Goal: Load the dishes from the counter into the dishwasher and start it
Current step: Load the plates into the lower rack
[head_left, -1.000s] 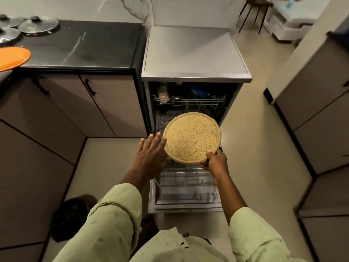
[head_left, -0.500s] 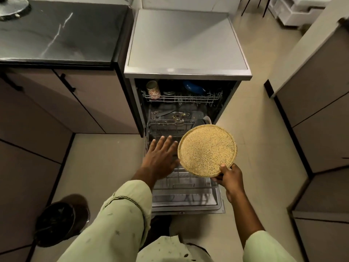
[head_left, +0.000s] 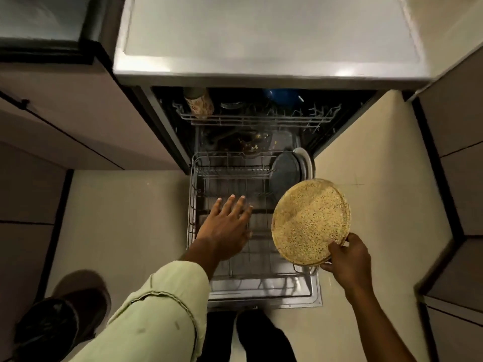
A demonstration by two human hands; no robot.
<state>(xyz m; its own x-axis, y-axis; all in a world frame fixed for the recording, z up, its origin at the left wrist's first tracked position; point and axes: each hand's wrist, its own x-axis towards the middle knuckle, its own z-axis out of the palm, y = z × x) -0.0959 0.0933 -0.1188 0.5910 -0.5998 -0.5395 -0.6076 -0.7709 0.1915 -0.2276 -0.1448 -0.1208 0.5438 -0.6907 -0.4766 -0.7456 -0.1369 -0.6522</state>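
Head view: the right hand (head_left: 347, 257) pinches the near rim of the round, speckled tan plate (head_left: 311, 222). The plate is tilted over the right side of the pulled-out grey wire lower rack (head_left: 192, 194), nearer than the dark standing plates (head_left: 286, 169). The left hand (head_left: 224, 226) hovers over the rack's left half, fingers spread, holding nothing.

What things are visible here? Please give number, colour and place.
silver steel dishwasher: one, silver, centre, open
grey wire lower rack: one, grey, pulled out in front of the dishwasher
grey wire upper rack: one, grey, inside the dishwasher
round speckled tan plate: one, tan, tilted above the lower rack's right side
standing round plates: two, dark grey and white, lower rack's right rear
patterned beige cup: one, beige, upper rack, left
blue dish: one, blue, upper rack
black bin: one, black, floor, lower left
left hand: one, open, fingers spread over the lower rack
right hand: one, gripping the tan plate's lower rim
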